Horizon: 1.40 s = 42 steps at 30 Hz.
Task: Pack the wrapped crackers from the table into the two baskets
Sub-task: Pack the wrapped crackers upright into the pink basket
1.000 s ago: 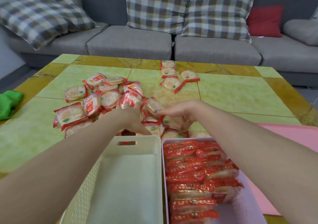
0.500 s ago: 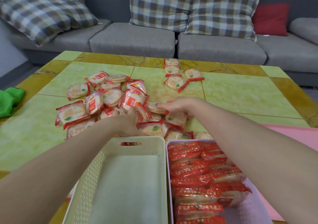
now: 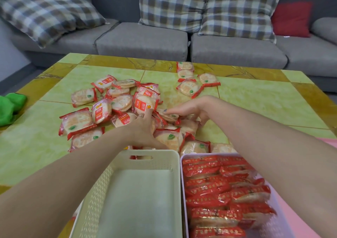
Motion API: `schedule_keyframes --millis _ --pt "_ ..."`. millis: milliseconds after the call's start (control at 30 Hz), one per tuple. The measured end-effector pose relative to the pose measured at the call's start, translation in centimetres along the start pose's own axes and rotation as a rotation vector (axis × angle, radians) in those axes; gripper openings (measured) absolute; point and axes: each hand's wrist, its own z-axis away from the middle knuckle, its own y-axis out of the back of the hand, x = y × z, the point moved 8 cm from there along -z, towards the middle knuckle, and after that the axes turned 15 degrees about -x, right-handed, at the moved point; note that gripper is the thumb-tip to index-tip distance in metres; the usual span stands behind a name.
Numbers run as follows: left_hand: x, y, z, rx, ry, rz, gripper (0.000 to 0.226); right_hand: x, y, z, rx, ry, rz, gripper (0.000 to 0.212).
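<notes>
Green cloth [image 3: 11, 108] sits far left on the desk [image 3: 264, 100]. Left hand [image 3: 142, 126] is buried in the cracker pile [image 3: 116, 106], grip unclear. Right hand [image 3: 189, 110] pinches one cracker [image 3: 168, 115]. Cream basket [image 3: 127, 192] is bare, pink basket [image 3: 184, 192] packed.

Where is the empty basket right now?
In the head view, the cream basket sits at the table's near edge, left of the cracker-filled basket, just below the cracker pile.
</notes>
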Motion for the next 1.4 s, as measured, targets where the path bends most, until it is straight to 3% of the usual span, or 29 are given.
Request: schedule_keyframes --millis 67,167,233,467,800,967,1133,1400 --pt "0.0 0.2 0.2 0.000 -0.022 0.032 0.138 0.6 0.5 -0.4 0.000 0.040 -0.116 0.109" --pt "0.1 0.5 0.4 0.004 -0.081 0.120 0.138 1.1 0.7 -0.6 -0.031 0.096 -0.207 0.076" --pt "0.0 0.7 0.1 0.030 -0.137 0.199 0.136 1.2 0.6 -0.9 -0.041 0.113 -0.226 0.071" --pt "1.3 1.1 -0.1 0.068 -0.287 0.391 0.133 1.0 -0.9 0.3 -0.118 0.230 -0.451 0.076" --pt "1.9 0.8 -0.3 0.051 -0.298 0.403 0.132 0.4 -2.8 1.3 -0.252 0.388 -0.572 0.064" --pt "1.7 0.4 -0.4 -0.022 -0.252 0.385 0.134 0.1 -2.7 0.8 -0.155 0.387 -0.656 0.054" --pt "1.6 0.5 -0.3 -0.037 -0.223 0.355 0.130 -0.5 -3.0 0.9 -0.072 0.340 -0.628 0.083" --pt "2.9 2.2 1.2 0.054 -0.281 0.371 0.124 -0.7 -2.1 3.0 0.047 0.402 -0.672 0.079"
